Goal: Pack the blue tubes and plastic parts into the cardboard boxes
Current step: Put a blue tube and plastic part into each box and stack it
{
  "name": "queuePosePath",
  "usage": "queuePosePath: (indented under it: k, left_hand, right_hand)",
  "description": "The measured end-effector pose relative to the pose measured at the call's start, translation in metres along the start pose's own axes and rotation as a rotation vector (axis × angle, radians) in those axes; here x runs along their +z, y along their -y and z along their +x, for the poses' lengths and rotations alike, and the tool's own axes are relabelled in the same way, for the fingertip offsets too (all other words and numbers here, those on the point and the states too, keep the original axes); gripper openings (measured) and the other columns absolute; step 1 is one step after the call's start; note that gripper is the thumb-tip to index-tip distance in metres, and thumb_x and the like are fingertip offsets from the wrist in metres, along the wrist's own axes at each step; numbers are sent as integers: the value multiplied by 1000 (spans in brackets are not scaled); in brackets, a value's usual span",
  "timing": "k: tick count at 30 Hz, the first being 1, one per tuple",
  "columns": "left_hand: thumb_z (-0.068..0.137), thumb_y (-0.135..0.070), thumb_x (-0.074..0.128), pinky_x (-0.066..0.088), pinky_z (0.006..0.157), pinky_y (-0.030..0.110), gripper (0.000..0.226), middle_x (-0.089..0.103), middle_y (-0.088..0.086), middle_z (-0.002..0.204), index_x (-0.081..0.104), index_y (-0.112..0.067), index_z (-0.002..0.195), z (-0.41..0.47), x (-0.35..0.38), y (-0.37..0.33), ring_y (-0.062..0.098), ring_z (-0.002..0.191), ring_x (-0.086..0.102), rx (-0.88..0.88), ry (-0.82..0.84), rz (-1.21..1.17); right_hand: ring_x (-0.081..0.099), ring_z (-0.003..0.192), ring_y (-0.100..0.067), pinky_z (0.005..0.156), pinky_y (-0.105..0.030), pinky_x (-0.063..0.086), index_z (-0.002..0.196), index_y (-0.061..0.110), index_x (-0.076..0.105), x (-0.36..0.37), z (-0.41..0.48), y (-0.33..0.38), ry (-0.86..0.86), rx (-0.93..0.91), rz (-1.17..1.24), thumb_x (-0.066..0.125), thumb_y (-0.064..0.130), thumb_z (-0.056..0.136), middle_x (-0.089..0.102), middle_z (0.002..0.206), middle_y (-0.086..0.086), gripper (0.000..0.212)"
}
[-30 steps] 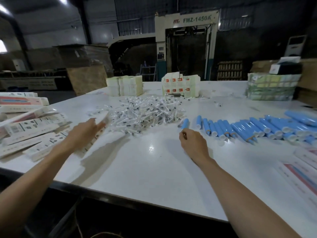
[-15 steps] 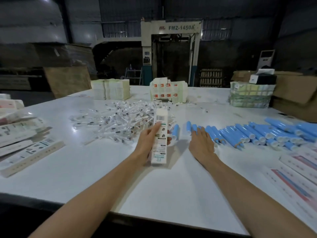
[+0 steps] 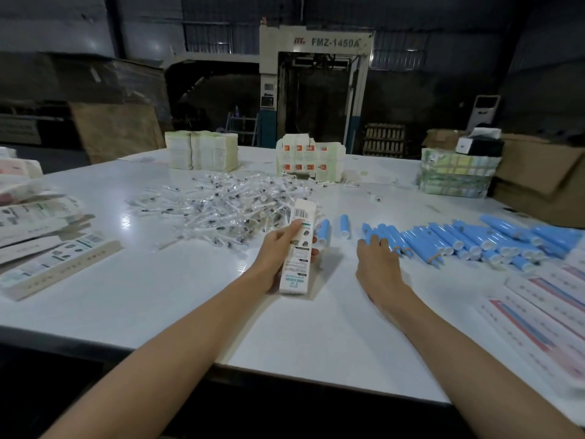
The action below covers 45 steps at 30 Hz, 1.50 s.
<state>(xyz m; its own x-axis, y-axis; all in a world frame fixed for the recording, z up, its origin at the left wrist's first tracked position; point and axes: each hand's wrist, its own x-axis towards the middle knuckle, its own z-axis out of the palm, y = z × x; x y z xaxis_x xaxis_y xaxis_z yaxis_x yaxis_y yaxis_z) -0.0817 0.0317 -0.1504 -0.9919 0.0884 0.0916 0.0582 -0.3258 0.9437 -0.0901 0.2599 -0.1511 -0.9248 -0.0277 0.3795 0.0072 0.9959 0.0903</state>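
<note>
The left grip (image 3: 280, 253) is holding a slim cardboard box (image 3: 300, 248), fingers curled round it, beside the plastic parts (image 3: 228, 210). The right grip (image 3: 376, 261) (fingers straight) is touching the blue tubes (image 3: 459, 239) lying across the counter (image 3: 158, 296).

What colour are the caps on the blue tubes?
White: round caps on blue plastic tubes; head view.

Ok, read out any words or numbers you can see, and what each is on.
"FMZ-1450A": on the machine at the back.
Red logo beside it: too blurred to read.
Box in the left hand: barcode and print, too small to read.
Flat boxes at left and right: print too blurred.
</note>
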Motion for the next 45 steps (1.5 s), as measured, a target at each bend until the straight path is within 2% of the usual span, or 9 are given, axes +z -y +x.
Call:
queuePosePath:
  k: [10, 15, 17, 21, 28, 35, 39, 42, 45]
  left_hand:
    - [96, -53, 74, 66, 86, 54, 57, 79, 22, 116, 68, -7, 130, -9, 5, -3, 44, 101, 78, 13, 12, 9]
    - [97, -53, 75, 67, 74, 42, 58, 79, 20, 119, 67, -7, 133, -13, 8, -9, 42, 102, 79, 11, 68, 27]
    - [93, -55, 78, 67, 75, 43, 61, 78, 22, 118, 70, -7, 130, -14, 8, -11, 43, 101, 79, 15, 90, 40]
    - [95, -52, 78, 67, 84, 48, 54, 77, 25, 119, 75, -7, 125, -16, 10, -14, 43, 102, 78, 37, 134, 27]
    - [97, -46, 76, 67, 83, 48, 42, 77, 23, 120, 79, -11, 119, -23, 15, -17, 42, 101, 78, 56, 181, 18]
    - [88, -55, 82, 66, 78, 43, 60, 77, 21, 121, 75, -9, 126, -24, 15, -18, 40, 98, 79, 52, 224, 69]
    - [94, -59, 75, 66, 81, 42, 48, 78, 15, 122, 79, -20, 123, -25, 17, -18, 35, 97, 79, 71, 272, 151]
    - [94, -63, 74, 66, 81, 41, 46, 79, 12, 120, 80, -25, 119, -26, 21, -19, 34, 95, 80, 90, 278, 175]
    - [90, -65, 77, 67, 80, 43, 51, 79, 14, 119, 80, -23, 119, -26, 20, -19, 35, 95, 80, 81, 234, 149]
  right_hand:
    - [65, 108, -32, 80, -39, 50, 151, 6, 27, -16, -13, -30, 108, 119, 225, 47, 10, 106, 63, 124, -17, 50]
    - [60, 58, -21, 53, -29, 47, 117, 6, 58, -56, -7, -44, -24, 307, 1357, 70, 21, 100, 69, 92, -19, 26]
    - [59, 54, -18, 51, -26, 49, 115, 5, 66, -78, -4, -50, -53, 276, 1573, 75, 17, 96, 68, 84, -13, 24]
    - [62, 72, -19, 70, -21, 54, 120, 4, 72, -116, 3, -57, 31, 66, 1791, 73, 3, 94, 68, 85, -8, 27]
    - [64, 68, -22, 69, -25, 57, 118, -1, 59, -144, 12, -41, -131, 66, 1842, 80, -1, 87, 70, 88, -14, 37]
    - [60, 70, -24, 68, -34, 51, 124, -3, 54, -149, 33, -44, -47, 165, 1590, 78, -1, 88, 64, 97, -20, 44]
    - [54, 73, -21, 68, -34, 45, 110, 7, 58, -161, 42, -39, 129, 25, 1241, 65, 4, 94, 58, 93, -17, 18]
    - [54, 77, -16, 69, -30, 46, 125, 11, 50, -162, 41, -18, 252, -83, 1068, 58, 10, 99, 57, 98, -12, 27]
    - [53, 72, -12, 64, -21, 46, 127, 12, 55, -150, 35, 4, 208, -136, 988, 52, 14, 105, 57, 96, -7, 23]
